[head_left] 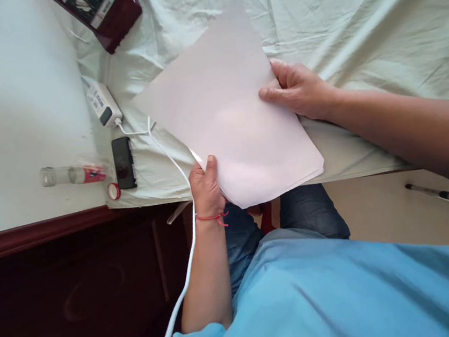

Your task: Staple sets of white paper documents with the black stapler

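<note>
A stack of paper spans between both hands: left hand pinches its near corner, right hand grips the far edge.

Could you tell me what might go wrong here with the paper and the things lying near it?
The paper juts past the bed edge, pinched by the left hand at one edge and the right hand at another; loose lower sheets might fan out or slide off.

The white cable runs right beside the left hand, so the wrist could snag it and tug the charger.

The phone lies close to the edge and might get dragged along.
</note>
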Demonstrator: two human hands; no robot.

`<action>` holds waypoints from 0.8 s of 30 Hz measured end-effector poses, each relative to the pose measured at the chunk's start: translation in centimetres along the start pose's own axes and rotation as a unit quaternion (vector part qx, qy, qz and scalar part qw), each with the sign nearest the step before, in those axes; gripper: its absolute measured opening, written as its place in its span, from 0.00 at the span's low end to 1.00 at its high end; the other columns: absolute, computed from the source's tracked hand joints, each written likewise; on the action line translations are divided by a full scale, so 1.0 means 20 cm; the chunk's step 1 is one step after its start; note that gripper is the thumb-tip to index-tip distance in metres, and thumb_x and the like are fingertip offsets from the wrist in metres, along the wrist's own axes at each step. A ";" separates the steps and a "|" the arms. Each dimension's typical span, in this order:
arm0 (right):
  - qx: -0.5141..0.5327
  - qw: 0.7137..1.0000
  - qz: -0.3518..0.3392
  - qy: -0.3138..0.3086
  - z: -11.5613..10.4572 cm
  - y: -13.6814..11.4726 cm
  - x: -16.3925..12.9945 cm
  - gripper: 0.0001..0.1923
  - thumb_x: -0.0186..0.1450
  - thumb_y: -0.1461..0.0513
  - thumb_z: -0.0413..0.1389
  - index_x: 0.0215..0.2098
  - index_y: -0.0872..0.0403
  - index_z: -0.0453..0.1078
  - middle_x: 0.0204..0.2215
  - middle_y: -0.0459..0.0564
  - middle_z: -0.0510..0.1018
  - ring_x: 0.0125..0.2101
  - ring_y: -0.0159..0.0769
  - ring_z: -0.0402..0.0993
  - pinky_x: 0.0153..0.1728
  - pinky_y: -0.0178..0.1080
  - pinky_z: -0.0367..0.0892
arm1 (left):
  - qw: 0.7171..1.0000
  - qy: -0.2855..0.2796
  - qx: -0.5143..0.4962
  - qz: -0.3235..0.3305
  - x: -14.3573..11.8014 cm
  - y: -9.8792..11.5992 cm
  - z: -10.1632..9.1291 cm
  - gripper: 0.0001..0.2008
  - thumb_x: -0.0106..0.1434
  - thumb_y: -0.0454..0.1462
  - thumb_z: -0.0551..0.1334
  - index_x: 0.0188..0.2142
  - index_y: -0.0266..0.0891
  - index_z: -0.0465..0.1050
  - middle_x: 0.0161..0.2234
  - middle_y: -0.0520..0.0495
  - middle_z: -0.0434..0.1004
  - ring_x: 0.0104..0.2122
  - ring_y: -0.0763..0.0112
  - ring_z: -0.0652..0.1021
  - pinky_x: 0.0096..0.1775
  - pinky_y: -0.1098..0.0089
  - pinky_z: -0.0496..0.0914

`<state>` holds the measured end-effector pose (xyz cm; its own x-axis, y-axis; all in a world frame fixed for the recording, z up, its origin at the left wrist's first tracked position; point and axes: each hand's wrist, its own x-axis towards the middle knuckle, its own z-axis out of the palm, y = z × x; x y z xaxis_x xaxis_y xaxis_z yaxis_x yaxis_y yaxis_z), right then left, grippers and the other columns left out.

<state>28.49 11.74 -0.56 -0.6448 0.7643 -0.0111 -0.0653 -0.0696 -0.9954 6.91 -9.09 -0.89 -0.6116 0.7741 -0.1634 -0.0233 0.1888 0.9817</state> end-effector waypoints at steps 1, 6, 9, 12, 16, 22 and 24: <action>-0.017 1.000 -0.003 -0.009 0.00 0.00 0.00 0.19 0.62 0.49 0.70 0.46 0.45 0.74 0.40 0.46 0.85 0.41 0.42 0.82 0.40 0.42 0.78 | 1.000 0.003 0.003 0.001 0.00 0.01 0.02 0.27 0.61 0.57 0.77 0.47 0.40 0.82 0.48 0.41 0.89 0.50 0.55 0.87 0.57 0.57 0.81; -0.110 0.994 -0.017 -0.005 -0.01 0.00 -0.02 0.15 0.68 0.48 0.67 0.45 0.45 0.72 0.32 0.42 0.82 0.35 0.39 0.80 0.35 0.39 0.74 | 0.995 0.002 0.056 0.077 0.00 0.04 0.01 0.26 0.65 0.57 0.74 0.51 0.40 0.82 0.51 0.41 0.88 0.56 0.57 0.84 0.64 0.58 0.76; -0.129 0.991 -0.033 0.019 -0.01 0.00 -0.02 0.12 0.75 0.47 0.59 0.46 0.45 0.69 0.26 0.39 0.79 0.25 0.34 0.74 0.30 0.38 0.69 | 0.984 0.025 0.122 0.130 0.05 0.02 -0.09 0.24 0.69 0.56 0.70 0.53 0.40 0.81 0.54 0.39 0.86 0.58 0.57 0.83 0.67 0.58 0.71; -0.161 0.985 -0.055 0.038 -0.02 -0.01 -0.03 0.12 0.77 0.47 0.55 0.44 0.44 0.69 0.27 0.39 0.80 0.23 0.33 0.72 0.31 0.39 0.68 | 0.951 0.066 0.252 0.168 0.12 -0.02 -0.21 0.20 0.71 0.54 0.67 0.47 0.40 0.80 0.46 0.40 0.85 0.58 0.54 0.82 0.68 0.55 0.68; -0.283 0.957 -0.056 0.024 -0.03 0.00 -0.04 0.10 0.74 0.49 0.57 0.40 0.43 0.73 0.27 0.45 0.80 0.31 0.41 0.76 0.41 0.45 0.71 | 0.911 0.111 0.357 0.171 0.19 -0.09 -0.29 0.16 0.70 0.49 0.66 0.32 0.43 0.70 0.27 0.51 0.69 0.40 0.55 0.81 0.55 0.56 0.72; -0.359 0.931 -0.057 0.025 -0.01 0.04 -0.03 0.07 0.72 0.53 0.57 0.38 0.45 0.73 0.33 0.52 0.80 0.47 0.52 0.79 0.51 0.50 0.70 | 0.908 0.097 0.357 0.196 0.19 -0.11 -0.27 0.19 0.73 0.50 0.63 0.30 0.44 0.65 0.26 0.54 0.61 0.32 0.63 0.72 0.45 0.63 0.66; -0.332 0.942 -0.047 0.028 0.00 0.04 -0.03 0.07 0.73 0.54 0.57 0.37 0.44 0.72 0.36 0.54 0.81 0.51 0.54 0.78 0.50 0.49 0.71 | 0.907 0.095 0.356 0.204 0.18 -0.10 -0.26 0.19 0.74 0.50 0.62 0.31 0.44 0.65 0.27 0.54 0.62 0.32 0.64 0.72 0.45 0.64 0.65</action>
<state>28.83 11.19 -1.40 -0.6183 0.7804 0.0937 0.3817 0.4023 -0.8322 0.61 -9.78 -2.98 -0.5814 0.7622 0.2847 0.7104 0.3051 0.6342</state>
